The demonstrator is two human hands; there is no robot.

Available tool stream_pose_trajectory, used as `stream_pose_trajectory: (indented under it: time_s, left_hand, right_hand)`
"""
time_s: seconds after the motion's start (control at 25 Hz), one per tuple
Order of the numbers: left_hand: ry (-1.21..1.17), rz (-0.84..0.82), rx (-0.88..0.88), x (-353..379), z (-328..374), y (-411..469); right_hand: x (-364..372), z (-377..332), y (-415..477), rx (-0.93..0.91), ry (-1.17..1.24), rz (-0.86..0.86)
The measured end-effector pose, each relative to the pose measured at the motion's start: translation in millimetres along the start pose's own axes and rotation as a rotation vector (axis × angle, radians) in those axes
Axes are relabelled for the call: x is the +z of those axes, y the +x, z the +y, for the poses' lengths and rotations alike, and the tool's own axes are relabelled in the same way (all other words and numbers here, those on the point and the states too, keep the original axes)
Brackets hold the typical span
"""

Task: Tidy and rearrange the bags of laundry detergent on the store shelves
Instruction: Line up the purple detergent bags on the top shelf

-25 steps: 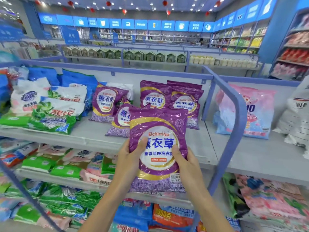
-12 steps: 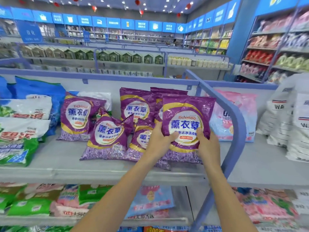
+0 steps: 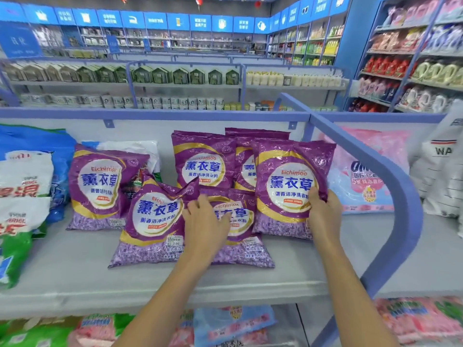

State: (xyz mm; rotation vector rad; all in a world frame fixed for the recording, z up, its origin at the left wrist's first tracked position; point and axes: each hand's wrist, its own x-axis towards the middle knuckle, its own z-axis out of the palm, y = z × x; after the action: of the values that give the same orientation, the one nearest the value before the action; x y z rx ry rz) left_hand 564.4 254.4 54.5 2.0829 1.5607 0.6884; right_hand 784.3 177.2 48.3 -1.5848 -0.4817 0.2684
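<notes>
Several purple lavender detergent bags stand and lean on the grey top shelf [image 3: 75, 266]. The rightmost purple bag [image 3: 288, 176] stands upright against the others, its bottom on the shelf. My right hand [image 3: 324, 211] grips its lower right edge, thumb on the front. My left hand [image 3: 205, 226] is off that bag, fingers apart, lying over a lower purple bag [image 3: 245, 249] that rests flat in front. Another purple bag [image 3: 152, 221] leans at the front left, one [image 3: 100, 186] stands further left, and one [image 3: 203, 161] stands at the back.
A blue divider rail [image 3: 400, 196] curves down just right of my right hand. Behind it lie a pink bag [image 3: 363, 176] and a white bag [image 3: 441, 171]. White-and-green bags [image 3: 22, 196] and a blue bag [image 3: 37, 141] crowd the left. Lower shelves hold more bags.
Both hands carried the purple bag up from in front of me onto the shelf's right end. It now stands there, and my left hand has let go and moved left.
</notes>
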Motion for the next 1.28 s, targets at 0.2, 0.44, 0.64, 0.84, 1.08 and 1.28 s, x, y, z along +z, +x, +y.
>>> stream_pose_trajectory:
  time_s: [0.2, 0.44, 0.64, 0.84, 1.08, 1.28]
  left_hand:
    - [0.054, -0.175, -0.165, -7.5, -11.6, 1.6]
    - [-0.381, -0.028, -0.175, -20.1, -31.3, 6.1]
    - [-0.923, 0.057, -0.209, -51.5, -49.2, 7.4]
    - [-1.204, 0.071, -0.113, -84.7, -50.8, 36.8]
    - [-1.383, 0.028, -0.05, -68.9, -39.9, 97.3]
    - [-0.868, 0.141, 0.047, -37.9, -41.0, 104.0]
  right_hand:
    - [19.7, -3.4, 11.1, 0.004, 0.037, -0.115]
    - [40.0, -0.4, 10.0, -0.006, 0.005, -0.135]
    - [49.1, -0.3, 2.1, -0.029, 0.003, -0.189]
    - [51.2, 3.8, -2.8, -0.056, -0.01, -0.068]
    - [42.6, 6.0, -8.9, -0.076, 0.021, 0.007]
    - [43.2, 6.9, -8.4, -0.091, -0.003, -0.014]
